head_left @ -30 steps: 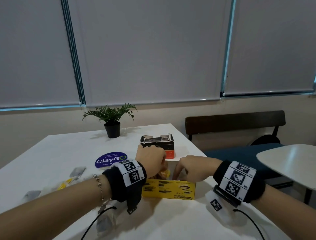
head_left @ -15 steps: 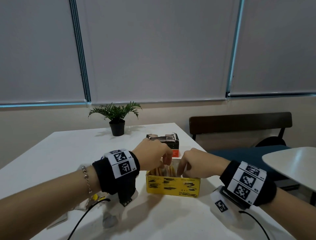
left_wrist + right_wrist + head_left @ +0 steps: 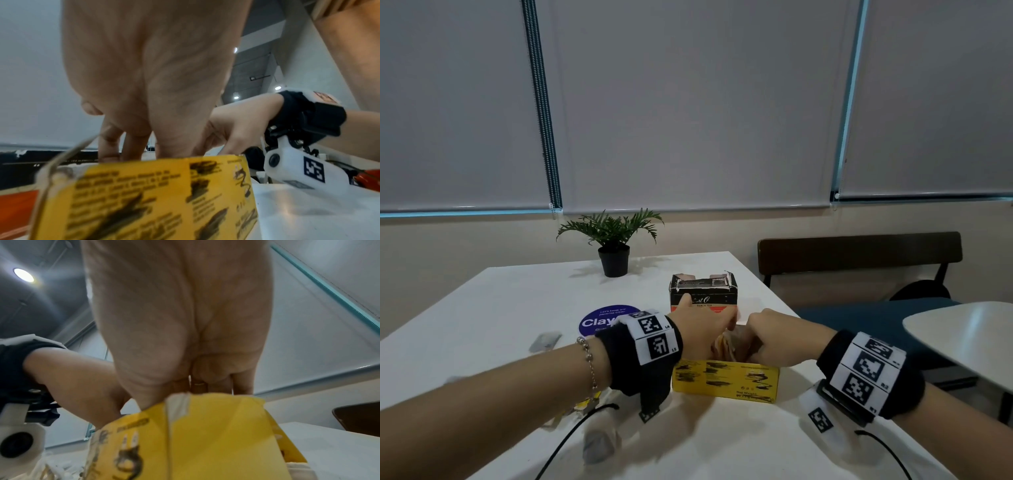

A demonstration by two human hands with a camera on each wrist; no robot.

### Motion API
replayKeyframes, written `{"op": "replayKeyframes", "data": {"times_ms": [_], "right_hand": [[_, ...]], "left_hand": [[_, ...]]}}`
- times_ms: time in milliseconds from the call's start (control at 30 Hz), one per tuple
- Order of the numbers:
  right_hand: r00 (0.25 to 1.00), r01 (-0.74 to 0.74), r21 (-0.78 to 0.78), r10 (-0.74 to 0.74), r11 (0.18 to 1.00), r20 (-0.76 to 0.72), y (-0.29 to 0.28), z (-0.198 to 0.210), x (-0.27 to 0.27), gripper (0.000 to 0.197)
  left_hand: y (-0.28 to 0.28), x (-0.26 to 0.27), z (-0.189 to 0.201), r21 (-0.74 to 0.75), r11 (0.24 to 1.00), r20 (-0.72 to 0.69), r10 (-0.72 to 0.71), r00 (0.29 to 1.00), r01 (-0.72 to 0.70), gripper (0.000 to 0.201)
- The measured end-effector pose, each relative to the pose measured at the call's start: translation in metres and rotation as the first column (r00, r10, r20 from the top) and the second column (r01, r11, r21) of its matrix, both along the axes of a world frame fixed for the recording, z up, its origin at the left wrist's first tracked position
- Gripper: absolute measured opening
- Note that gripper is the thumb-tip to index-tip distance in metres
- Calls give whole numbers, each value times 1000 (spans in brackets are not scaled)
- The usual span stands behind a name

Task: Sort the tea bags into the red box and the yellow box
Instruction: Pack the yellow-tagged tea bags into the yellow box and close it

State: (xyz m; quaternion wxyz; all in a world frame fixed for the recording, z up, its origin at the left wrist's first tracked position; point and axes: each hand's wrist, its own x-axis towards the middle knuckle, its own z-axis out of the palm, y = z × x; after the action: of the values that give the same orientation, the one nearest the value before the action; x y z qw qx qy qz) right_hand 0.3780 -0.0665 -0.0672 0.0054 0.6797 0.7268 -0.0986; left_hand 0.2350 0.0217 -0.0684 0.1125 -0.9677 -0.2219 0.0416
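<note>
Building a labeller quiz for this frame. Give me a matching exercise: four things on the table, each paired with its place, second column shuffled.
1. yellow box
2. red box
3. potted plant
4. purple sticker

a. far end of the white table
b. flat, left of the red box
c. nearest, under both hands
d. just behind the yellow box

Pairs: 1-c, 2-d, 3-a, 4-b

Grey roller blinds [image 3: 688, 102] cover the windows above a beige wall; a dark wooden bench [image 3: 859, 251] stands beside the white table [image 3: 500, 298]

Yellow box [image 3: 726, 381] open, tea bags [image 3: 732, 342] upright inside — red box [image 3: 703, 294] just behind, open.
</note>
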Motion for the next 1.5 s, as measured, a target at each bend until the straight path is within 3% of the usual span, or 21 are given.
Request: {"op": "replayKeyframes", "data": {"times_ms": [167, 333, 533, 700, 867, 1033, 1167, 1400, 1500], "right_hand": [[1000, -3, 9, 3, 1000, -19, -2, -2, 1, 28], [999, -4, -26, 3, 1000, -37, 0, -5, 3, 33], [999, -30, -70, 32, 997, 27, 2, -7, 3, 36], [994, -62, -112, 71, 992, 78, 4, -6, 1, 37], [995, -43, -124, 54, 991, 80, 4, -4, 2, 35], [999, -31, -19, 32, 999, 42, 0, 1, 5, 38], [999, -5, 19, 5, 1000, 39, 0, 3, 4, 35], [993, 100, 241, -112, 965, 34, -11, 30, -15, 20], [997, 61, 394, -76, 917, 22, -15, 42, -46, 13]], "left_hand": [[3, -2, -1, -132, 990, -35, 35, 999, -40, 46], [4, -6, 6, -7, 1000, 3, -11, 1000, 11, 39], [7, -14, 18, -17, 993, 96, -114, 989, 117, 40], [4, -15, 14, 88, 985, -152, -135, 979, 149, 43], [9, -19, 14, 18, 993, -103, -117, 988, 119, 44], [17, -39, 25, -95, 982, 103, -152, 983, 162, 24], [25, -73, 38, -169, 976, 241, -97, 966, 140, 18], [41, -167, 51, -288, 955, 187, 134, 973, -77, 20], [43, -201, 45, -334, 929, 126, 209, 970, -157, 21]]}}
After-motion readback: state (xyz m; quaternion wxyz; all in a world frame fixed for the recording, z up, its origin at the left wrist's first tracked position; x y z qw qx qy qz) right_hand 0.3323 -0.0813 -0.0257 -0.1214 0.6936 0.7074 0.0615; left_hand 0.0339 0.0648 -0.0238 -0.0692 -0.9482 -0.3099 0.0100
